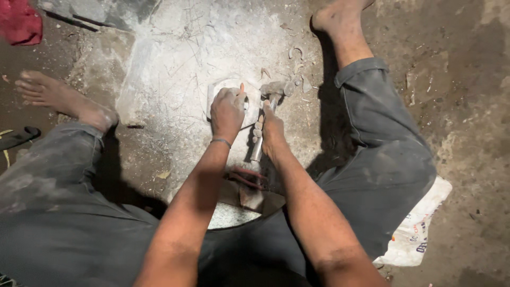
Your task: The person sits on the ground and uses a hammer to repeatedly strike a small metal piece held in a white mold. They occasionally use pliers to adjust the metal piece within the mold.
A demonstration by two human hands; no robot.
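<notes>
Seated on the floor, we are pressing our left hand [227,109], fingers curled closed, onto a small pale stone block [222,87] lying on the dusty white stone slab [170,64]; whether a tool is pinched there, we cannot tell. Our right hand [270,130] is gripping the grey metal hammer [268,103] by its handle. The hammer's long axis is running away from us, its head sitting just right of the block, nearer the right hand.
</notes>
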